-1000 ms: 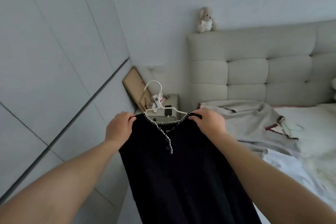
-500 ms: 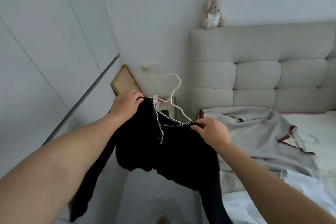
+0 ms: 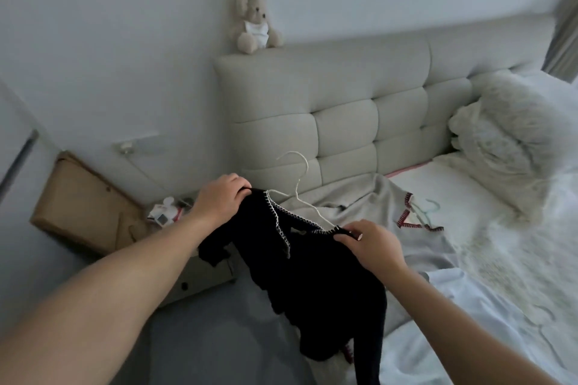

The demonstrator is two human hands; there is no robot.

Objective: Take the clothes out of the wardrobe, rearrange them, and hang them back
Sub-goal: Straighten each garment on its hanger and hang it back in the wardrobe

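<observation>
Looking down from the head camera, the black top (image 3: pixel 312 275) is held up by its two shoulders over the edge of the bed (image 3: pixel 469 197). The left hand (image 3: pixel 219 200) has its fingers curled round the left shoulder of the top. The right hand (image 3: pixel 372 244) pinches the right shoulder between thumb and fingers. A white hanger (image 3: pixel 297 184) is inside the top, and its hook sticks up from the neck.

A second ago the top hung flat and straight, next to the wardrobe doors. Now the person has turned to the bed and the top is tipped and bunched, with its long part drooping down. It looks like it is about to be laid on the bed, so it is out of the wardrobe but not sorted or hung back yet.

A grey top (image 3: pixel 375 206) with red trim already lies on the bed, just behind the black one. A light hanger (image 3: pixel 433 208) seems to lie by it, but that part is blurry. A teddy bear (image 3: pixel 255 22) sits on the headboard (image 3: pixel 344 97).
</observation>
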